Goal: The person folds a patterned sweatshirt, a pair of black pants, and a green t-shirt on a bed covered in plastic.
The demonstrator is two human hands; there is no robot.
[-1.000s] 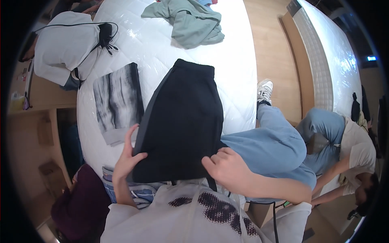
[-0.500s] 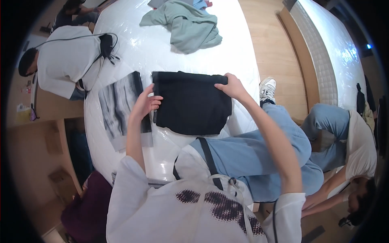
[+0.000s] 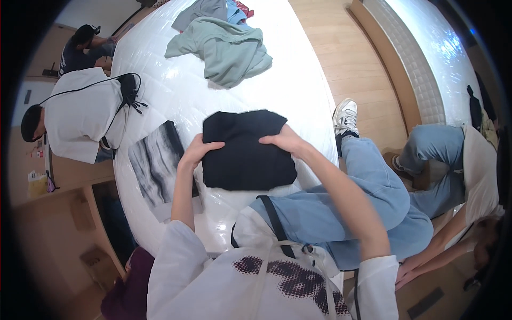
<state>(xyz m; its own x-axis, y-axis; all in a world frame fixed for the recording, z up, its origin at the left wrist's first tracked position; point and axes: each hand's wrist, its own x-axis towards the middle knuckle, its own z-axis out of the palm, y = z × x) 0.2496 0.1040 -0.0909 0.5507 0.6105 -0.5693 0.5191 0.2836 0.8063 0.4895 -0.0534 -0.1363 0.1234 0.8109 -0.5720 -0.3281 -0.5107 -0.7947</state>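
A black folded garment (image 3: 245, 160), roughly square, is in front of me over the plastic-wrapped mattress. My left hand (image 3: 197, 150) grips its left edge, thumb lying on top and the other fingers hidden beneath. On the opposite edge my right hand (image 3: 289, 142) holds it the same way, its thumb pointing inward across the cloth. Just left of the garment lies a flat folded piece of cloth (image 3: 157, 165) with grey, black and white streaks, partly behind my left forearm. What kind of garment the black one is, I cannot tell.
A rumpled pale green garment (image 3: 226, 50) lies farther up the mattress (image 3: 181, 98), beside grey (image 3: 200, 15), blue and red clothes. One person in white (image 3: 80, 114) sits at the left edge; another (image 3: 477, 176) bends at the right. A second wrapped mattress (image 3: 426, 58) stands right.
Both hands have shifted their grip: the left now clasps the garment's edge instead of resting beside it. The garment has come slightly nearer me, and its upper edge has changed shape. The view has shifted.
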